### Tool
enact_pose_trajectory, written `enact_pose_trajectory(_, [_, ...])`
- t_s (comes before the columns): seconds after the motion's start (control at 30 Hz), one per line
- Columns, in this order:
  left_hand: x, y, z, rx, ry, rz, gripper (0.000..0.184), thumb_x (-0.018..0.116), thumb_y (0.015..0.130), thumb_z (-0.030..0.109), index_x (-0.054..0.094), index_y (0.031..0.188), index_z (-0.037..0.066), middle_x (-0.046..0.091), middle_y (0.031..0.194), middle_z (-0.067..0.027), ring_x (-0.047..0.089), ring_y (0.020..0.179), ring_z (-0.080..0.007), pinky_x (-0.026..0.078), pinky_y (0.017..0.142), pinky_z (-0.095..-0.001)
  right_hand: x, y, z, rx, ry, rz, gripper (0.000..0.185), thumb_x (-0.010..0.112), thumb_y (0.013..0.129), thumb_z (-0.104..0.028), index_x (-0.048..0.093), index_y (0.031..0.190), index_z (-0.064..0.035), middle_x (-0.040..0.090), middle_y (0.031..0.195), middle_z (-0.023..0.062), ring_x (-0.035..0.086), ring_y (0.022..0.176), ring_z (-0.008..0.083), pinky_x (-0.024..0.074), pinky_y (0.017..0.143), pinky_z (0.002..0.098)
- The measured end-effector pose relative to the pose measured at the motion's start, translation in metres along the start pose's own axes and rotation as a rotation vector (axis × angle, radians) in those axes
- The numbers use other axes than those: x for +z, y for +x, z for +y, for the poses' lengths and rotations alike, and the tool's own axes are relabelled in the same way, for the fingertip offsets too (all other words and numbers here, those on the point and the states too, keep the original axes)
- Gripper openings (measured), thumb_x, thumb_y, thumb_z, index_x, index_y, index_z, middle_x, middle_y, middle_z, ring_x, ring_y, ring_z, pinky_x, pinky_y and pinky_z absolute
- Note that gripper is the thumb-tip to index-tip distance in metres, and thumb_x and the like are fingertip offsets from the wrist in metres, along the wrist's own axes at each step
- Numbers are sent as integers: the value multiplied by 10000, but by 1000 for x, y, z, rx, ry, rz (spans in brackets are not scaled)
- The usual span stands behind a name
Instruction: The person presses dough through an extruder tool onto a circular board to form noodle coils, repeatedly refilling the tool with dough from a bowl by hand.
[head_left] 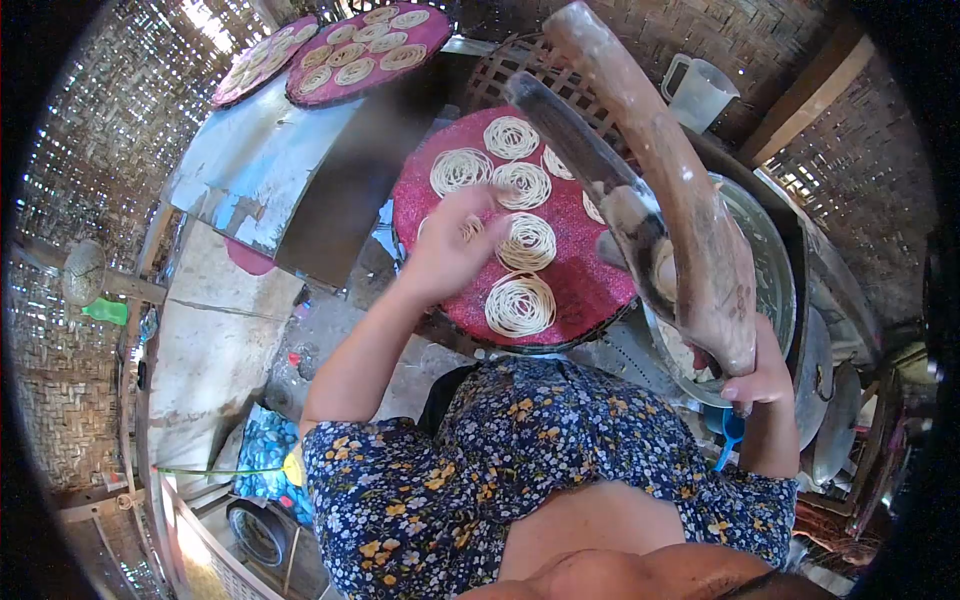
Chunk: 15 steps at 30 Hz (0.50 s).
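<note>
My left hand (452, 250) hovers over a round pink mesh tray (590, 285), its fingers apart and slightly blurred. Several flat coils of pale strands lie on this tray, one coil (520, 304) near its front edge. The hand partly covers other coils, and I cannot tell whether a fingertip touches one. On the right, my right hand (762, 375) is closed round the near end of a two-armed wooden press (690, 200). One arm is thick and light brown, the other darker. Beneath the press sits a large metal basin (786, 260) with pale, wet-looking contents, partly hidden.
Two more pink trays (370, 55) of coils rest at the back left, by a worn sheet-metal surface (260, 165). A clear plastic jug (702, 95) stands at the back right. A blue-handled object (731, 440) is beside the basin. Woven walls surround the space.
</note>
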<state>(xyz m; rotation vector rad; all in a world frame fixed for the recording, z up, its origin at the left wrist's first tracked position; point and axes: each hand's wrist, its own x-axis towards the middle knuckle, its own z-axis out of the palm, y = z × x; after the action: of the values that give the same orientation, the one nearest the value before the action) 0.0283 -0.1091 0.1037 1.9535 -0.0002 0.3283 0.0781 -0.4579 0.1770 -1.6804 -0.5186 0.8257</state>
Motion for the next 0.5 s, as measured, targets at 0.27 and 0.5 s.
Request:
enact_pose_trajectory(0.27, [-12, 119, 102, 716, -1595, -809, 874, 595, 678, 610, 266, 1338, 140, 453, 1225, -117, 366, 1213, -307, 281, 1006, -515, 6, 26, -10, 14, 201, -202, 989, 711, 512, -552, 382, 1194, 83, 570, 902, 171, 574, 653, 220, 459, 521, 302])
enact_pose_trajectory(0.5, [29, 167, 48, 404, -1674, -469, 626, 375, 818, 608, 482, 1170, 102, 593, 889, -32, 547, 866, -234, 372, 925, -420, -39, 41, -5, 139, 64, -110, 959, 541, 661, -661, 327, 1255, 61, 560, 934, 194, 576, 673, 231, 471, 609, 316])
